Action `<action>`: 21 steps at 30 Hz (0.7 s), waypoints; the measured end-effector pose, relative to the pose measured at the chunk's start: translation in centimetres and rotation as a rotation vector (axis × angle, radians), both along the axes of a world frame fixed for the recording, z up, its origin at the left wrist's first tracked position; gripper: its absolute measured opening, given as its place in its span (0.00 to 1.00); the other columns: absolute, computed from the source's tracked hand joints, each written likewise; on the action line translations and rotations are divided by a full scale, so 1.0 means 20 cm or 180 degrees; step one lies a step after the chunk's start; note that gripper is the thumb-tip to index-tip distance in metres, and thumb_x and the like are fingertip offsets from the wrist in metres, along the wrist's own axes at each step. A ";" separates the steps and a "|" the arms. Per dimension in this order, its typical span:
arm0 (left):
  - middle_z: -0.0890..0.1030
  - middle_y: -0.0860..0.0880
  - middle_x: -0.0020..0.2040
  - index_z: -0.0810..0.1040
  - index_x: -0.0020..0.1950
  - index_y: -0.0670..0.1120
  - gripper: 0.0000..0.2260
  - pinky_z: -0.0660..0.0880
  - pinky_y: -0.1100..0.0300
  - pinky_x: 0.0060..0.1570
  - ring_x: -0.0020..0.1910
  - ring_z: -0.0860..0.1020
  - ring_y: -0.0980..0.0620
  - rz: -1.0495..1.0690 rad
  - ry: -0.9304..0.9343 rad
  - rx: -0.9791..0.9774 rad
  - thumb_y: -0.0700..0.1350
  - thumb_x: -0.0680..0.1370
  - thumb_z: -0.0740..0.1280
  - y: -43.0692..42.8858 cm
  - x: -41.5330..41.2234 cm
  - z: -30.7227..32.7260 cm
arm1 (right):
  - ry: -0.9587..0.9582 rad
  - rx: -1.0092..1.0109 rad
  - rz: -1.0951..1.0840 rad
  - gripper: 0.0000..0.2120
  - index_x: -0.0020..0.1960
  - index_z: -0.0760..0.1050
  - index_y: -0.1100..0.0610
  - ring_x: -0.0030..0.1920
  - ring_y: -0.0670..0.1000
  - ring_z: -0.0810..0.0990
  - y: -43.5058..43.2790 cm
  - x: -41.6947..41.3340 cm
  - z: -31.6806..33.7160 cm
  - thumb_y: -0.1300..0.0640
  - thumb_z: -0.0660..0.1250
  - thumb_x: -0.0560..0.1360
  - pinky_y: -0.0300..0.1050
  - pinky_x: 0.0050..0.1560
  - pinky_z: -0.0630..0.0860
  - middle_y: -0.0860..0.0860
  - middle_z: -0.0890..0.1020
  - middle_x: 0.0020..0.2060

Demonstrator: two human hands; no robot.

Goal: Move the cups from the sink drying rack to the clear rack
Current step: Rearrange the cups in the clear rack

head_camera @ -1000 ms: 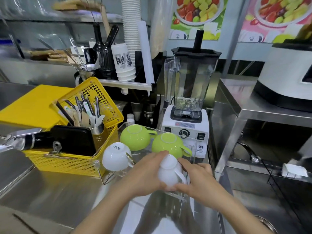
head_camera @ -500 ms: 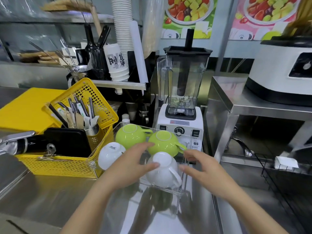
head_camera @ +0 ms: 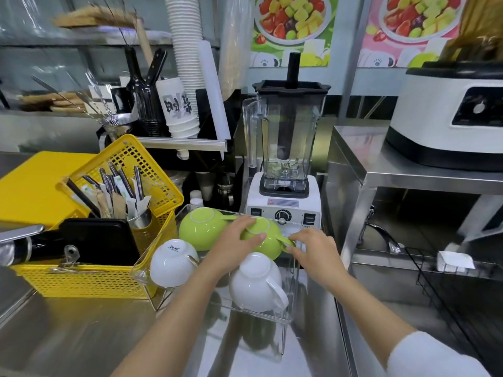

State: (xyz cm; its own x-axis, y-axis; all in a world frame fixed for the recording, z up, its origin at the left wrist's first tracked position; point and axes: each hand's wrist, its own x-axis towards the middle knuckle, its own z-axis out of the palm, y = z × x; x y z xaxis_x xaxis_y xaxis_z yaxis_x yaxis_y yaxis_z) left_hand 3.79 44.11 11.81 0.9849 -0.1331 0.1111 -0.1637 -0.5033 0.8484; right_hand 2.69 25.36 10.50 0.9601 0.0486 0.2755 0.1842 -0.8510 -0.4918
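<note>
The clear rack (head_camera: 291, 289) stands on the steel counter and holds several upside-down cups. A white cup (head_camera: 174, 263) sits front left, another white cup (head_camera: 254, 284) front right, a green cup (head_camera: 201, 229) back left. My left hand (head_camera: 235, 247) rests over the base of the back right green cup (head_camera: 268, 242). My right hand (head_camera: 315, 248) pinches that cup's handle with its fingertips. The sink drying rack (head_camera: 446, 289) of black wire is at the right, with no cups visible on it.
A yellow basket (head_camera: 89, 281) with utensils and a black tray stands left of the clear rack. A blender (head_camera: 285, 170) stands right behind it. A steel shelf (head_camera: 408, 175) carries a white machine at the right, with a tap (head_camera: 381, 235) below.
Both hands have let go of the front right white cup, which now rests in the clear rack. They have moved back onto the back right green cup.
</note>
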 end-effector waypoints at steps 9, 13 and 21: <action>0.60 0.53 0.75 0.66 0.71 0.51 0.28 0.55 0.47 0.73 0.74 0.58 0.51 -0.0008 0.0021 0.0340 0.53 0.73 0.69 0.04 0.02 -0.04 | -0.0117 -0.0373 -0.0214 0.08 0.50 0.80 0.49 0.55 0.54 0.73 0.01 0.08 0.03 0.52 0.62 0.75 0.46 0.46 0.57 0.52 0.79 0.52; 0.63 0.51 0.74 0.67 0.69 0.52 0.27 0.56 0.47 0.73 0.73 0.58 0.50 0.0118 -0.0121 0.0367 0.56 0.73 0.68 0.05 0.00 -0.04 | -0.0047 -0.0120 -0.0223 0.15 0.61 0.73 0.52 0.62 0.53 0.69 0.02 0.06 0.05 0.50 0.63 0.75 0.47 0.57 0.57 0.52 0.75 0.60; 0.82 0.55 0.46 0.78 0.47 0.57 0.06 0.75 0.58 0.52 0.48 0.80 0.55 0.0204 -0.0416 -0.0896 0.47 0.72 0.71 0.09 -0.12 -0.02 | 0.0751 0.0729 0.1456 0.15 0.48 0.75 0.40 0.50 0.30 0.70 -0.03 -0.26 0.12 0.39 0.72 0.63 0.20 0.50 0.60 0.40 0.78 0.47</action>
State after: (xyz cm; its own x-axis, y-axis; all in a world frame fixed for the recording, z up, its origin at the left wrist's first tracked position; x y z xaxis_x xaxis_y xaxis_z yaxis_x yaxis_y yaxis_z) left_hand 1.39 45.99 11.45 0.9652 -0.0171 0.2610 -0.2561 -0.2644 0.9298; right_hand -2.46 24.73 12.99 0.8921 0.4386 0.1084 0.3720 -0.5769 -0.7272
